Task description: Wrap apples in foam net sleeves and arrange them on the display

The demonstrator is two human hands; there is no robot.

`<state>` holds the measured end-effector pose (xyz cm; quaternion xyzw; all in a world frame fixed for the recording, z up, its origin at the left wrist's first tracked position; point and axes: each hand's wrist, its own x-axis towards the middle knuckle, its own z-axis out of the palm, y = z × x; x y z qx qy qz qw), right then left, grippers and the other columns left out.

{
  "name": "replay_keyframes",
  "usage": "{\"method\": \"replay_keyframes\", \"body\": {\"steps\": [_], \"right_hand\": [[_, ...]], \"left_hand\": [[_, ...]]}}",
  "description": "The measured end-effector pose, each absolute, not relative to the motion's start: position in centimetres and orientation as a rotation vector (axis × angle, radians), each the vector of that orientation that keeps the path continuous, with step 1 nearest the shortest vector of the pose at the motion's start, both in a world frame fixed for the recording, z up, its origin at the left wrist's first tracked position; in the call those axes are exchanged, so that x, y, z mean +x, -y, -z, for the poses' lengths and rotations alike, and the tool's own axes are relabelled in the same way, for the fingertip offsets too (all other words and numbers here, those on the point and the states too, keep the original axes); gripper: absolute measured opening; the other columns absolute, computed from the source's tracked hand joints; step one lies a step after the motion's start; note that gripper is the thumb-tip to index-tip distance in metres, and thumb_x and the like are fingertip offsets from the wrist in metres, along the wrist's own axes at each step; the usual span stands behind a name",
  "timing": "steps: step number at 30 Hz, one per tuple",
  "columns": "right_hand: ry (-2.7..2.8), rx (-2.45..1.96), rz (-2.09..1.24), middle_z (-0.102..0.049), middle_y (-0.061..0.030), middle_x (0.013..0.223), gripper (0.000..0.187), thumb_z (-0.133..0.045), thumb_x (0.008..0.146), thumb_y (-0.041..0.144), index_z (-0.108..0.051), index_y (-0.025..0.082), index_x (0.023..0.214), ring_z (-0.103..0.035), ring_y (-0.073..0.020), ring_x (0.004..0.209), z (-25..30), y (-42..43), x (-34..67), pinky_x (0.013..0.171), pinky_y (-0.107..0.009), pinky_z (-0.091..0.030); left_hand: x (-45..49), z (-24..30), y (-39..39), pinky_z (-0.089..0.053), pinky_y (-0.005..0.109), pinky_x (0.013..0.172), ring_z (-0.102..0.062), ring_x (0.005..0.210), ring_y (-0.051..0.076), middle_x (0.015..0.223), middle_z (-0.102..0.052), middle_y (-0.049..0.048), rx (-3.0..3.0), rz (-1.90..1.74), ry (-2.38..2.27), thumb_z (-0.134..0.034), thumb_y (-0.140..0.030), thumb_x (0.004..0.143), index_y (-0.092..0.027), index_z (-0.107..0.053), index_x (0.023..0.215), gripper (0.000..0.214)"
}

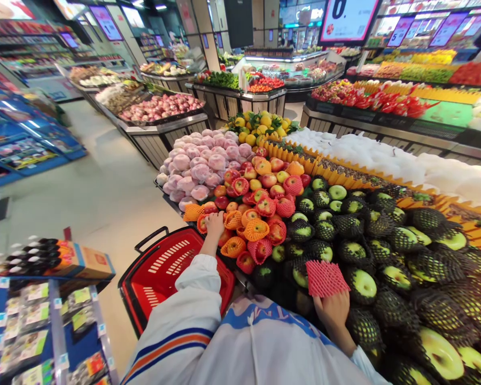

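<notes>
My left hand is at the near left edge of the apple pile, its fingers curled against a red apple in an orange foam net. Part of that apple is behind the fingers. Between the thumb and fingers of my right hand is a pink foam fruit net, which looks flat, with no fruit visible in it. It is held above green apples in black nets. More red apples, some in orange or pink foam nets, lie heaped between my hands.
A red shopping basket stands below my left arm, against the display. Wrapped pink fruit and yellow citrus lie beyond the apples. White-wrapped fruit fills the right side. A shelf with bottles is at left.
</notes>
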<state>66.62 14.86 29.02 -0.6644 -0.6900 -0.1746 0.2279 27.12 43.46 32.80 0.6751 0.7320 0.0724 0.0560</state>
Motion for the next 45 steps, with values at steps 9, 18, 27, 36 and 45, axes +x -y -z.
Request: {"method": "replay_keyframes", "body": {"steps": [9, 18, 27, 36, 45], "right_hand": [[1.902, -1.792, 0.525, -0.077, -0.0182, 0.111, 0.039, -0.051, 0.09, 0.035, -0.077, 0.013, 0.11, -0.062, -0.0372, 0.114, -29.2, -15.0, 66.7, 0.098, -0.05, -0.046], [1.905, -1.83, 0.5, -0.077, -0.0168, 0.11, 0.038, -0.053, 0.088, 0.035, -0.078, 0.014, 0.108, -0.062, -0.0371, 0.114, -28.7, -14.9, 66.9, 0.1, -0.05, -0.045], [1.877, -1.821, 0.471, -0.075, -0.0178, 0.114, 0.038, -0.051, 0.09, 0.034, -0.076, 0.013, 0.111, -0.06, -0.0369, 0.116, -28.4, -14.8, 66.8, 0.102, -0.05, -0.043], [1.903, -1.769, 0.547, -0.076, -0.0194, 0.112, 0.039, -0.051, 0.09, 0.033, -0.077, 0.01, 0.108, -0.06, -0.0372, 0.116, -29.3, -15.0, 66.8, 0.099, -0.049, -0.046], [1.913, -1.793, 0.53, -0.077, -0.0199, 0.108, 0.04, -0.051, 0.089, 0.033, -0.079, 0.011, 0.107, -0.063, -0.0388, 0.113, -29.4, -15.0, 66.6, 0.096, -0.051, -0.049]], "left_hand": [[28.1, -32.7, -42.1, -0.036, 0.055, 0.111, -0.054, 0.131, 0.037, 0.144, -0.057, 0.0223, 1.982, -0.432, -2.323, -0.042, -0.013, 0.094, -0.016, -0.052, 0.145, 0.052], [26.6, -32.3, -42.1, -0.043, 0.042, 0.114, -0.056, 0.133, 0.03, 0.142, -0.057, 0.0169, 2.029, -0.599, -2.155, -0.055, -0.011, 0.086, -0.017, -0.05, 0.144, 0.058], [26.7, -31.9, -41.7, -0.043, 0.042, 0.113, -0.054, 0.129, 0.033, 0.138, -0.056, 0.0168, 1.994, -0.706, -2.256, -0.066, -0.016, 0.082, -0.017, -0.052, 0.142, 0.062], [27.5, -31.9, -42.9, -0.047, 0.048, 0.106, -0.053, 0.126, 0.039, 0.137, -0.054, 0.0207, 1.893, -0.699, -2.404, -0.072, -0.019, 0.081, -0.012, -0.056, 0.143, 0.065], [27.7, -31.5, -42.8, -0.049, 0.045, 0.106, -0.057, 0.123, 0.035, 0.135, -0.055, 0.0213, 1.872, -0.771, -2.454, -0.071, -0.017, 0.084, -0.009, -0.055, 0.144, 0.062]]}}
